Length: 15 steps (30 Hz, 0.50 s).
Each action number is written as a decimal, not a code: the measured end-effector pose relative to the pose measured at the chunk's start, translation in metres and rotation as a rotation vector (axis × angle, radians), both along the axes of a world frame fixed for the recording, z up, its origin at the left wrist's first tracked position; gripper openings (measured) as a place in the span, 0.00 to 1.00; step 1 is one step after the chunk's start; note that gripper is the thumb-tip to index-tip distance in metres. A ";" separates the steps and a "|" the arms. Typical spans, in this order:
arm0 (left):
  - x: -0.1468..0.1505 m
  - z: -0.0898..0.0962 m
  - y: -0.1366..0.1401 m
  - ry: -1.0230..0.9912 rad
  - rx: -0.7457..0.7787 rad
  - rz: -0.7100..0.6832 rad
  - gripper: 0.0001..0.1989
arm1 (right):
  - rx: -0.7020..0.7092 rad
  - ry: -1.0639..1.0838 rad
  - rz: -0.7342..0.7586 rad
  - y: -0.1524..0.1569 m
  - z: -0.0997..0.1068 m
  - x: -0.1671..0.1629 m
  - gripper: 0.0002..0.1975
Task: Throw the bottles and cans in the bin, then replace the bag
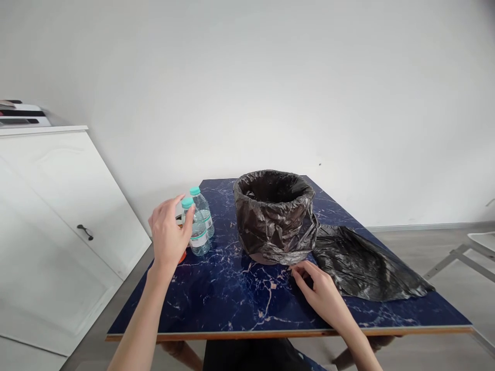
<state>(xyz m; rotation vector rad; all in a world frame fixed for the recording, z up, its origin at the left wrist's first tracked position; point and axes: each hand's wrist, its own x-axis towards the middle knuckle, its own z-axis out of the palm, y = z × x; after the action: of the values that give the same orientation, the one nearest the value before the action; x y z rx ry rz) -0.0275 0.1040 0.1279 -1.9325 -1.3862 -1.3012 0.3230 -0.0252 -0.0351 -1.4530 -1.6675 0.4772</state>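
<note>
the front clear bottle (199,234), capped in turquoise, is seen standing upright at the left side of a dark blue marble-patterned table (232,309). its cap is framed by the thumb and forefinger of the left hand (170,229), which are held apart around it; whether the cap is gripped cannot be told. just behind, a second clear bottle (208,219) with a matching cap is set upright, and an orange-red item (182,256) is mostly hidden by the left hand and the front bottle.

near the middle of the table, a round bin (263,258) is lined with a black bag (273,226), its edge folded outward over the rim and draped down the sides. the right hand (317,291) is lowered to the tabletop by the bin's base, fingers bent, the tips close under the bag's lower edge; whether anything is pinched cannot be told. to the right, black plastic (371,268) is spread flat across the table.

the scene is backed by a pale wall (247,93) and flanked at left by a white cabinet (58,216) with a dark handle (85,232).
</note>
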 end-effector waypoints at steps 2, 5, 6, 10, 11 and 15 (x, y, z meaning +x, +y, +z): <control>0.001 0.000 -0.002 0.024 -0.010 -0.001 0.16 | 0.009 0.004 0.002 0.001 0.000 0.000 0.13; 0.004 0.000 -0.007 0.037 0.012 -0.019 0.15 | 0.007 0.008 0.002 0.001 0.001 0.000 0.13; 0.006 -0.001 -0.009 0.039 0.023 -0.021 0.15 | -0.001 0.009 0.003 0.001 0.001 0.000 0.13; 0.014 -0.002 -0.011 0.056 0.069 -0.010 0.13 | -0.032 0.014 0.005 0.001 0.001 0.000 0.13; 0.017 -0.002 -0.011 0.056 0.077 -0.008 0.13 | -0.033 0.017 0.004 0.001 0.001 0.000 0.14; 0.025 0.005 -0.017 0.012 0.095 -0.021 0.14 | -0.016 0.023 0.000 0.001 0.002 0.000 0.13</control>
<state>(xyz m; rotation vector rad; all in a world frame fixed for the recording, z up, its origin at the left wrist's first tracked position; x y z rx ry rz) -0.0030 0.0867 0.1330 -1.8928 -1.2781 -1.3386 0.3235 -0.0239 -0.0331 -1.4540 -1.6486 0.5069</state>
